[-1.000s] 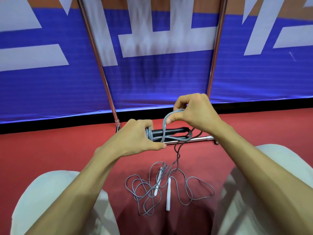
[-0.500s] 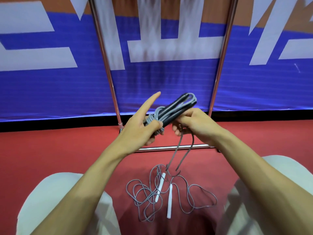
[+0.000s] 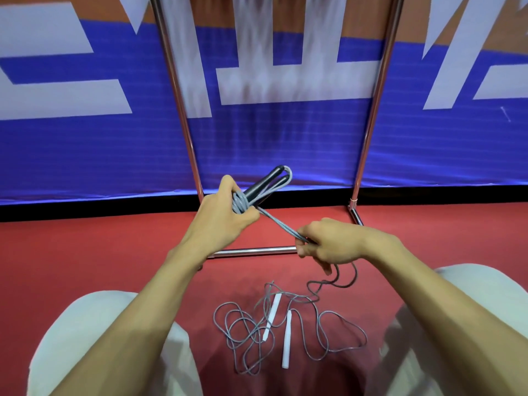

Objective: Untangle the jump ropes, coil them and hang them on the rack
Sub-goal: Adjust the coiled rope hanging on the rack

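while the left hand (image 3: pixel 220 221) still grips the black handles (image 3: pixel 265 181), the right hand (image 3: pixel 334 241) has pulled its pinched cord (image 3: pixel 278 222) taut

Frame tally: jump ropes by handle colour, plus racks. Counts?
Black-handled jump rope: 1
White-handled jump rope: 1
Metal rack: 1
Total: 3

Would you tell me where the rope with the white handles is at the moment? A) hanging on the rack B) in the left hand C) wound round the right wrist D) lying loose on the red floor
D: the white-handled rope lies in loose loops on the red floor.
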Motion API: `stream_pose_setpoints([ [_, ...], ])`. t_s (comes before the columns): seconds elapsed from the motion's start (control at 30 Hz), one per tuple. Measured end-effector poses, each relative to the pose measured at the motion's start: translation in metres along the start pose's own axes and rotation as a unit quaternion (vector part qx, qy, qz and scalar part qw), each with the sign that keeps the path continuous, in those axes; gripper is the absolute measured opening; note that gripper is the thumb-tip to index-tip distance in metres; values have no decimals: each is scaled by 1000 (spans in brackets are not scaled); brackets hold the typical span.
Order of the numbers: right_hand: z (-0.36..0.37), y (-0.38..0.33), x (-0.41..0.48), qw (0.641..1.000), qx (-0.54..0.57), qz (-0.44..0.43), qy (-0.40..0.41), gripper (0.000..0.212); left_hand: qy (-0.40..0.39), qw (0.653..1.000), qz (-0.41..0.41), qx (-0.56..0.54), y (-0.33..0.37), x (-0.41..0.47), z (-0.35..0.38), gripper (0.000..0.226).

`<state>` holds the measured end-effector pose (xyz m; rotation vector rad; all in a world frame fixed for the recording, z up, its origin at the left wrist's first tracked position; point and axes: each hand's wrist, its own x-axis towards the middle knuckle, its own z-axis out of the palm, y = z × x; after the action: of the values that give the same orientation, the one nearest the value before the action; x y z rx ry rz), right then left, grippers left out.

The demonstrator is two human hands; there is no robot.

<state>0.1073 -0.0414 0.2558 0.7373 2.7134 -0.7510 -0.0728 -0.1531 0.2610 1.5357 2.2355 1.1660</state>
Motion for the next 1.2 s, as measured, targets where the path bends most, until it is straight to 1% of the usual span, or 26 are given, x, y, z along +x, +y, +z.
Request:
stream_pose_setpoints([
  [0.1, -3, -2, -4, 994, -46, -70, 68, 17, -43, 997, 17, 55, -11, 1, 3, 32],
  [0.17, -4, -1, -5, 979, -94, -124, 130, 15, -87, 992, 23, 84, -15, 1, 6, 31],
  [0.27, -8, -3, -7, 956, -104, -173, 215, 13, -131, 982, 41, 132, -16, -1, 10, 33],
  [0.37, -13, -7, -11, 931, -87, -180, 306, 19, -162, 974, 57, 147, -9, -5, 12, 35],
  [0.47, -15, -7, -11, 887, -18, -168, 430, 28, -174, 975, 68, 123, 1, -10, 14, 35],
  [0.53, -16, -7, -9, 864, 34, -143, 482, 36, -186, 975, 75, 98, 8, -13, 14, 33],
  [0.57, -16, -8, -10, 860, 66, -127, 490, 37, -195, 974, 78, 84, 11, -15, 14, 35],
  [0.63, -17, -9, -10, 861, 130, -94, 483, 41, -205, 974, 77, 63, 16, -17, 12, 47],
  [0.67, -17, -8, -9, 867, 148, -76, 470, 45, -204, 974, 75, 60, 18, -18, 12, 52],
  [0.7, -17, -7, -8, 876, 154, -59, 454, 47, -203, 975, 78, 55, 19, -20, 12, 52],
  [0.77, -19, -5, -6, 895, 169, -33, 412, 44, -208, 973, 98, 33, 22, -23, 11, 43],
  [0.83, -22, -3, -6, 901, 234, -31, 364, 33, -208, 971, 115, 5, 22, -25, 9, 30],
  [0.9, -24, 1, -7, 884, 342, -55, 315, 20, -201, 973, 108, -40, 24, -24, 5, 17],
  [0.97, -24, 3, -7, 861, 415, -94, 278, 9, -204, 969, 77, -115, 26, -22, 0, 18],
  [1.03, -21, 2, -2, 859, 411, -115, 282, 12, -192, 956, 38, -218, 30, -21, -2, 27],
  [1.1, -16, 0, 5, 863, 399, -88, 297, 25, -156, 944, 11, -291, 32, -20, -2, 39],
  [1.17, -13, -6, 9, 880, 365, -73, 295, 31, -126, 941, 1, -315, 34, -19, -3, 51],
  [1.2, -11, -8, 10, 896, 335, -72, 283, 33, -114, 942, 0, -317, 34, -18, -3, 49],
])
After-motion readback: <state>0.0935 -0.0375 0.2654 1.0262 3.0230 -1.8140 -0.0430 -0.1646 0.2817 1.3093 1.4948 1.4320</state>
